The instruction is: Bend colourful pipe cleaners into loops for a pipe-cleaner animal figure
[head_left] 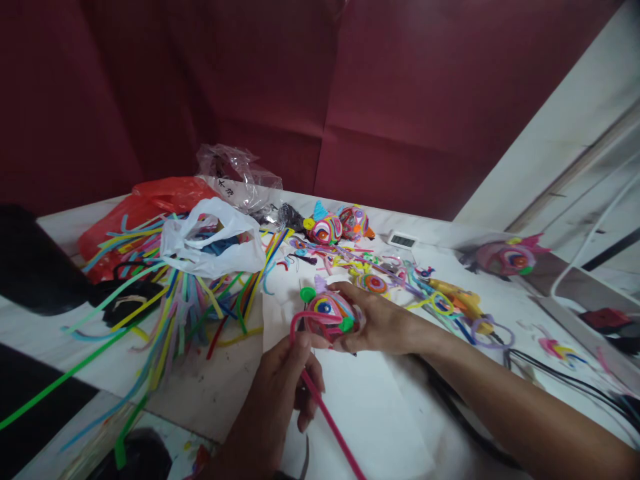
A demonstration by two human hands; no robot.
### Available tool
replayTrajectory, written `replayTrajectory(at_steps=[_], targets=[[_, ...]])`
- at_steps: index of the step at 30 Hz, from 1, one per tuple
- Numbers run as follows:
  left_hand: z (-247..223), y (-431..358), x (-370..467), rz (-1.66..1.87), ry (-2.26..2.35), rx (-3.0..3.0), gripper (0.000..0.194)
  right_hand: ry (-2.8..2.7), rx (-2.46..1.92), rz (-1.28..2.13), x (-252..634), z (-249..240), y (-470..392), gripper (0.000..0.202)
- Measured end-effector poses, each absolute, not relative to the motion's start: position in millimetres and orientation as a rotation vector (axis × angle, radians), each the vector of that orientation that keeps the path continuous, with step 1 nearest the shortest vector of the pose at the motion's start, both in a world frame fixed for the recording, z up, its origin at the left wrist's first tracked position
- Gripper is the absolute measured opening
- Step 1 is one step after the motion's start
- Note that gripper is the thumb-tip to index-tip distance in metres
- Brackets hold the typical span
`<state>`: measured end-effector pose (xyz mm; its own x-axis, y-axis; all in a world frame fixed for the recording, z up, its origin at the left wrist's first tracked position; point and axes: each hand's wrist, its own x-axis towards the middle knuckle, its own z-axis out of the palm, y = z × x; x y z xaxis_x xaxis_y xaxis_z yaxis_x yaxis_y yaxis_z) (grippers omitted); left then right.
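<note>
The left hand point(284, 375) pinches a pink fuzzy stick point(333, 423) between thumb and fingers, its bent end crossing in front of a decorated ball point(324, 309). The right hand point(383, 321) curls part-open around that ball's side, gripping it over white paper point(385, 393) (whether they touch, I cannot tell). Beyond, on the counter point(440, 257), sit two similar balls point(327, 230); a yellow glue gun point(457, 299) lies to the right, a white bag point(220, 257) on fuzzy sticks to the left.

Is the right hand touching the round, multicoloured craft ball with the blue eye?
Touching: the head view shows the right hand gripping the ball from its right side.
</note>
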<state>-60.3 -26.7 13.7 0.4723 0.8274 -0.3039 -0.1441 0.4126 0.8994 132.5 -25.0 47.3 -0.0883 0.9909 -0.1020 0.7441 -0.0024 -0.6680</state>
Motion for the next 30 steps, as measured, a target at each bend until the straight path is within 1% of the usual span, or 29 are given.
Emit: replayTrajectory(at_steps=[4,8,16,19,22,27,30], targets=[[13,-28,-56,0.714,0.837,0.939,0.039,-1.877,-1.711,0.912,138,45,-27,0.076],[12,-27,-54,0.717,0.814,0.912,0.042,-1.881,-1.657,0.946,141,46,-29,0.072],[15,-28,-50,0.780,0.777,0.853,0.039,-1.907,-1.655,0.840,152,42,-31,0.087],[13,-25,-48,0.803,0.763,0.811,0.039,-1.923,-1.637,0.824,155,41,-31,0.089],[11,-22,-47,0.791,0.731,0.755,0.039,-1.950,-1.582,0.806,155,42,-31,0.083],[13,-23,-47,0.709,0.659,0.631,0.028,-1.974,-1.598,0.684,152,44,-35,0.074],[14,-26,-45,0.666,0.614,0.574,0.027,-2.009,-1.605,0.604,150,45,-40,0.070]])
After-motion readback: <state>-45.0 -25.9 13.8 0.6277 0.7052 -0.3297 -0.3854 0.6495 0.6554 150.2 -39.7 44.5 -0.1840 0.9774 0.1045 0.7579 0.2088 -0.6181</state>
